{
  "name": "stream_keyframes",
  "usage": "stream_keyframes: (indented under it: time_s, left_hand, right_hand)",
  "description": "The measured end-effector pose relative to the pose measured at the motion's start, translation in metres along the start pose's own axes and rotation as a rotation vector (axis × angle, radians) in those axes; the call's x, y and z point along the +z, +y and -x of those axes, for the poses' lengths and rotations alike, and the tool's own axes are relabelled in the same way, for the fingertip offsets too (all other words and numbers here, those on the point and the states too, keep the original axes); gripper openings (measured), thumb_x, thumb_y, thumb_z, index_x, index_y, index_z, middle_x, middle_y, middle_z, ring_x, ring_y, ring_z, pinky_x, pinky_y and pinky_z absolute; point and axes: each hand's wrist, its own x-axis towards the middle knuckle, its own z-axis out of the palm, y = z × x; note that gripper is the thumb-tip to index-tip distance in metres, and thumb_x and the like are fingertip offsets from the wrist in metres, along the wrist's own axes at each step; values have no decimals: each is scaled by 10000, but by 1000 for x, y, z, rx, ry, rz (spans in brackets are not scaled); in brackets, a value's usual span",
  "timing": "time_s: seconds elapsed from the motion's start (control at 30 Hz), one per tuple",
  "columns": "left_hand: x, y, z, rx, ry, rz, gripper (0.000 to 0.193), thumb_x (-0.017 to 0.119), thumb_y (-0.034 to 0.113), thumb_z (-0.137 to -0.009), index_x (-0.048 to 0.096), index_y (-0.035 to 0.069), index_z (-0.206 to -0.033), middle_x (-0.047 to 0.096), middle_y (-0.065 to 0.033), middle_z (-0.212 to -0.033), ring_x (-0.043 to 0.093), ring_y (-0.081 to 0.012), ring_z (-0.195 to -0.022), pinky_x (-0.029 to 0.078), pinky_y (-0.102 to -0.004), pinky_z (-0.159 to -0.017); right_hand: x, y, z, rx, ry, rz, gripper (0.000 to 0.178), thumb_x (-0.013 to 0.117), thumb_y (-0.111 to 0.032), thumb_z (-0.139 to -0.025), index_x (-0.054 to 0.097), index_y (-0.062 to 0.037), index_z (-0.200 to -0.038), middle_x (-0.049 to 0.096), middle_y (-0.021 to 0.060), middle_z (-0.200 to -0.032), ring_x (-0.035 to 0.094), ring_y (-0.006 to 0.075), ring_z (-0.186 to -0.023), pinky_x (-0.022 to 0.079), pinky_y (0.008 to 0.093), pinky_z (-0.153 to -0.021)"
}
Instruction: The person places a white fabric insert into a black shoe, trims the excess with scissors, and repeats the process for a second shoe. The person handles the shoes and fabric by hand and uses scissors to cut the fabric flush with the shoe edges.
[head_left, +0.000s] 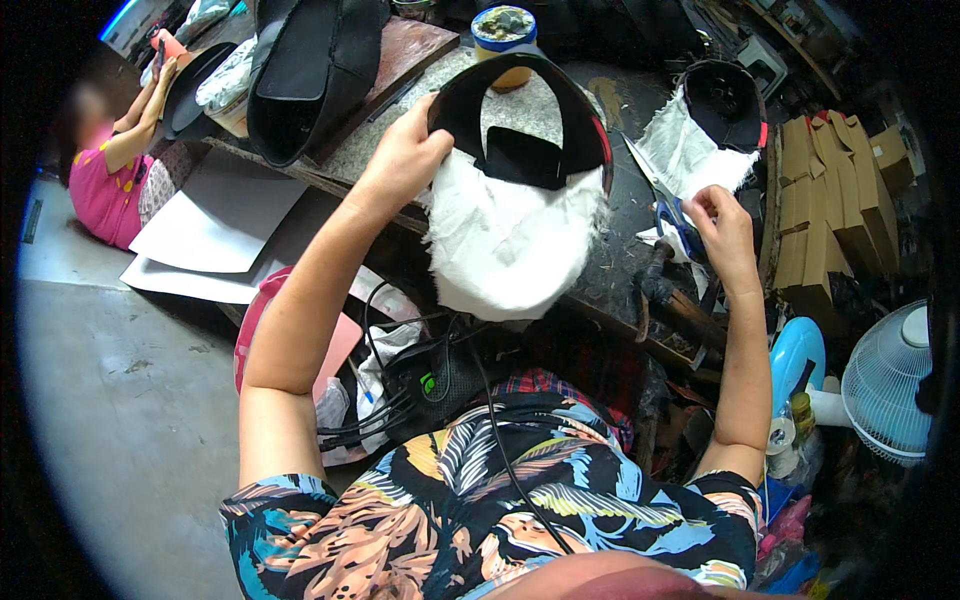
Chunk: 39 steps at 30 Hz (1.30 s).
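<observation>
My left hand [405, 155] grips the left rim of a black rounded shell with an oval opening [528, 160]. White cloth [515, 245] with frayed edges covers its lower part and hangs past the table's front edge. A thin red strip shows along the shell's right side. To its right, my right hand [728, 235] has its fingers curled closed at the blue handles of a pair of scissors [672, 212]. The blades point away toward the far left. Just beyond the scissors lies a second black shell [718, 95] with frayed white cloth [690, 145].
A blue-rimmed tub [503, 32] stands behind the held shell. Far left are a large black padded piece [315, 80] and a seated person in pink [110, 195]. Flattened brown cartons [830, 205] and a fan [890, 385] are at the right.
</observation>
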Motion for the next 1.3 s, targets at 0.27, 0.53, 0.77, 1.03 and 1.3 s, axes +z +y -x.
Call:
stream_keyframes:
  time_s: [0.27,0.53,0.77,1.03,1.3]
  left_hand:
    - [39,61,-106,498,69,-249,448,624,109,-906,522,-64,-1307,636,-208,-1050,576,-391,-1107,483,-396,-961]
    - [89,22,-85,861,68,-1091,495,731,281,-870,616,131,-1328,550,-210,-1395,491,-369,-1330,424,-534,-1041]
    - [83,-14,-65,702,4,-1112,531,702,344,-914,553,195,-1401,322,-184,-1585,295,-416,-1466,283,-522,-1186]
    - [47,2,-38,781,141,-706,447,701,189,-906,589,80,-1325,501,-218,-1427,488,-387,-1334,454,-443,-1069]
    - [-32,56,-2,745,472,269,495,540,196,-1015,384,-14,-1436,493,-151,-1401,503,-261,-1292,371,-399,-1121]
  right_hand:
    - [4,-46,-9,-130,-85,-567,222,585,-198,-1025,646,-17,-1139,661,24,-914,617,68,-796,525,226,-718]
    - [-27,81,-84,120,711,138,645,819,-380,-822,553,-59,-1314,640,157,-1109,635,276,-1004,532,369,-813]
    - [15,144,-84,396,283,-777,321,735,-61,-822,631,12,-1116,710,90,-1033,674,189,-901,523,333,-815]
    - [-14,90,-114,-118,948,-509,220,658,-63,-910,657,52,-1098,710,116,-1088,665,185,-949,511,346,-861]
    - [12,-57,-57,-151,117,-720,290,641,-98,-943,610,18,-1207,695,118,-1125,663,199,-1034,537,366,-903]
